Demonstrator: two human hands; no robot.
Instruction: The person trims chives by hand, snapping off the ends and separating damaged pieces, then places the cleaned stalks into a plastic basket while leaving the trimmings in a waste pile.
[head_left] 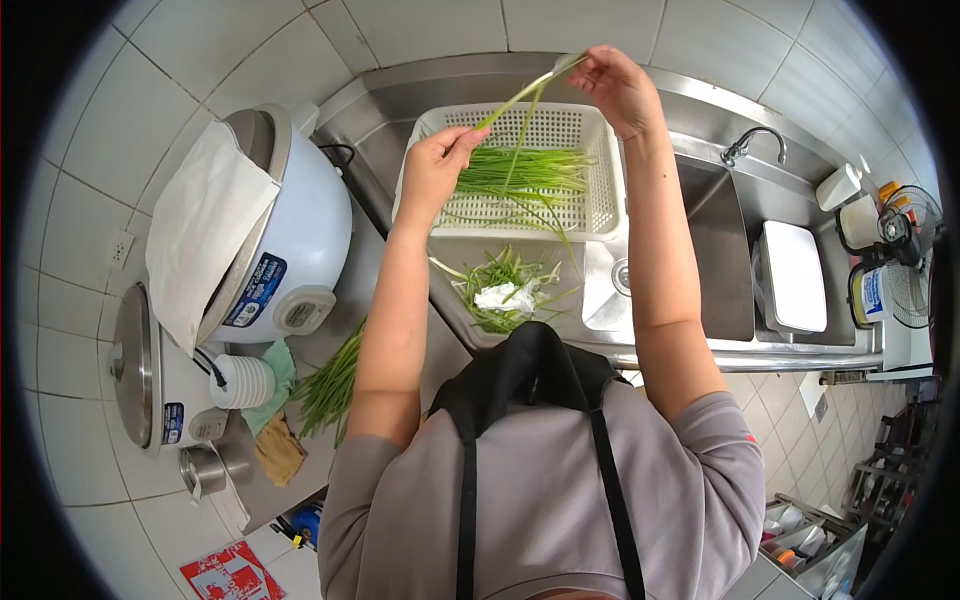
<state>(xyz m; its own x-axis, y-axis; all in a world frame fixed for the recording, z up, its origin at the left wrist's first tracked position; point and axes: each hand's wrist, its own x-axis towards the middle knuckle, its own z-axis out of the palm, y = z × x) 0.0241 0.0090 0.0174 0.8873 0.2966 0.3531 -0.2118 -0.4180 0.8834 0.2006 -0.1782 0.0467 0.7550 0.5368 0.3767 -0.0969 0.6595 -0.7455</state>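
Observation:
My left hand (440, 172) pinches a few long green stalks (518, 98) over the left side of a white perforated basket (612, 190). Above the basket's back right corner, the fingers of my right hand (612, 88) are closed on the pale root end of the same stalks. One thin leaf hangs down from them across the basket. A layer of green stalks (530, 170) lies inside the basket. In front of it on the metal counter is a loose heap of green trimmings (485, 270) with crumpled white material (505, 296) on top.
A large rice cooker (320, 220) with a white cloth stands at the left, a smaller cooker (135, 370) beyond it. Another bunch of green stalks (330, 385) lies by my left forearm. At right are sink basins, a faucet (752, 145), a white-lidded container (794, 276) and a fan (908, 235).

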